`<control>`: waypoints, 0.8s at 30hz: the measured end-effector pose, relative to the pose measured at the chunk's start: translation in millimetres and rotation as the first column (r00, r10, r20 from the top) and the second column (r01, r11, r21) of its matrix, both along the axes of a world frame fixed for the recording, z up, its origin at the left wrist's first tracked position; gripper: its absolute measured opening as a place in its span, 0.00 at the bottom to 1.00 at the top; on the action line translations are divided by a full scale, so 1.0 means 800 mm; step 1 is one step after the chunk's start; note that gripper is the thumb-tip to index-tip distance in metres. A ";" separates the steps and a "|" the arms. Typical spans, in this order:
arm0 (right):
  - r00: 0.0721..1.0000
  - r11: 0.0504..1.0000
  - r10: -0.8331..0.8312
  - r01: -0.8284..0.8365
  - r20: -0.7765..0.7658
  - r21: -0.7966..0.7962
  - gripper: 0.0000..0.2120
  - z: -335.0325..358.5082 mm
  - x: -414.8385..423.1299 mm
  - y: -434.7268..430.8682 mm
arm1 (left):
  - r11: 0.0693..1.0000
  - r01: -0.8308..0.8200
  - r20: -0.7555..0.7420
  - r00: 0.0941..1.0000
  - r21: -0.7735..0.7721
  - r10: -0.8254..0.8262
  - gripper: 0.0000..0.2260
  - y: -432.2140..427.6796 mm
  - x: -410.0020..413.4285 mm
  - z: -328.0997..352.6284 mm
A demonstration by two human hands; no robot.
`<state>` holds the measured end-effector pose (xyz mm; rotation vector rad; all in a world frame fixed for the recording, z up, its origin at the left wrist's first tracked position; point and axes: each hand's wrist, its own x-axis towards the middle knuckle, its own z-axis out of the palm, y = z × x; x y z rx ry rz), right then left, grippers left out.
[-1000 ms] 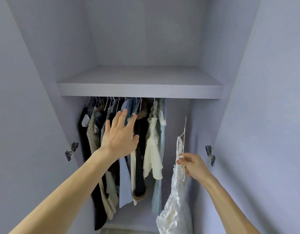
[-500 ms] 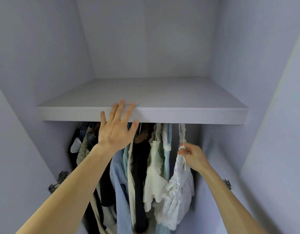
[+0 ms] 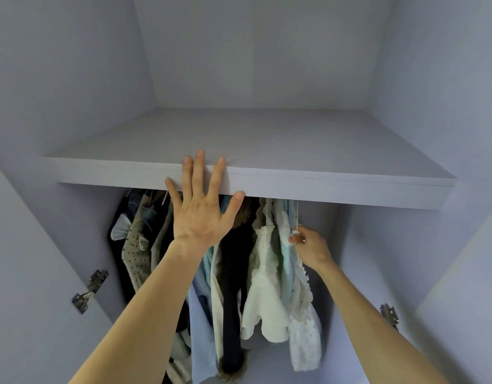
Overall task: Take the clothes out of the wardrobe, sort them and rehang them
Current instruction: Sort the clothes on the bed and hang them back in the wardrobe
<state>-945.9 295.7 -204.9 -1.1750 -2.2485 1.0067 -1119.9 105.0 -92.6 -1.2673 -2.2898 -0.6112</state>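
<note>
White lace was pinched between the thumb and fingertips of the right hand (image 3: 311,246), at the shoulder of a lacy top (image 3: 304,322) on a thin white hanger (image 3: 297,217) whose neck ran up behind the shelf (image 3: 336,187). The top hung at the right end of the row of clothes (image 3: 211,286), touching the pale blue garment beside it. The left hand (image 3: 200,206) was spread flat, fingers apart, against the front edge of the shelf, clamped on nothing.

The step in hand was judged to be rehanging: the hook was being brought to a rail hidden under the shelf. Whether the hook had caught could not be told. The next move would call for the hook to be seated by feel, then the pinch released.

The wardrobe (image 3: 73,92) was finished in a matt lilac-grey laminate; the shelf top was bare. Metal hinges (image 3: 88,291) were seen on both side walls.
</note>
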 end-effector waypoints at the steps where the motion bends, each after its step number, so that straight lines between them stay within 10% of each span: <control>1: 1.000 1.000 -0.001 0.001 0.001 -0.013 0.10 -0.007 -0.002 -0.002 | 1.000 0.001 -0.009 1.000 0.006 -0.001 0.33 0.001 -0.001 -0.001; 18: 0.996 0.997 0.062 -0.064 0.072 0.034 0.26 -0.038 -0.008 -0.047 | 0.999 -0.012 -0.029 0.999 0.034 0.013 0.34 0.000 0.003 -0.003; 24: 0.923 0.972 0.219 -0.236 0.316 0.018 0.29 -0.049 0.028 -0.107 | 0.999 -0.006 0.062 0.998 0.042 0.004 0.31 -0.061 0.023 -0.024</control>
